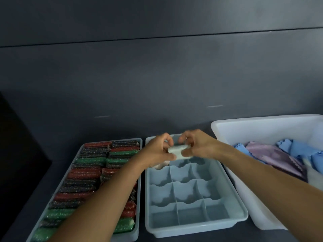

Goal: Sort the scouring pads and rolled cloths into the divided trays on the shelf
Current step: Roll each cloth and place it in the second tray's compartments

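White rolled cloth (178,151) sits between my two hands, held up over the far end of the grey-blue divided tray (197,226). My left hand (159,151) pinches its left end with thumb below and fingers curled over the top. My right hand (199,145) grips the right end the same way. The roll's long axis runs left to right across my view, roughly level, with one end toward each hand.

Below my left hand, something pale (160,165) lies in a far compartment of that tray; I cannot tell what it is. The nearer compartments show only their bare floors and wavy dividers.

Just beside it on the left stands a second tray (129,238), packed in two columns with red, green and black scouring pads (87,172), each lying crosswise. My left forearm crosses over its near part.

To the right is a white tub (262,124) holding loose blue cloths (300,147) and a lilac cloth (272,154). All three containers rest on the dark shelf (35,180).
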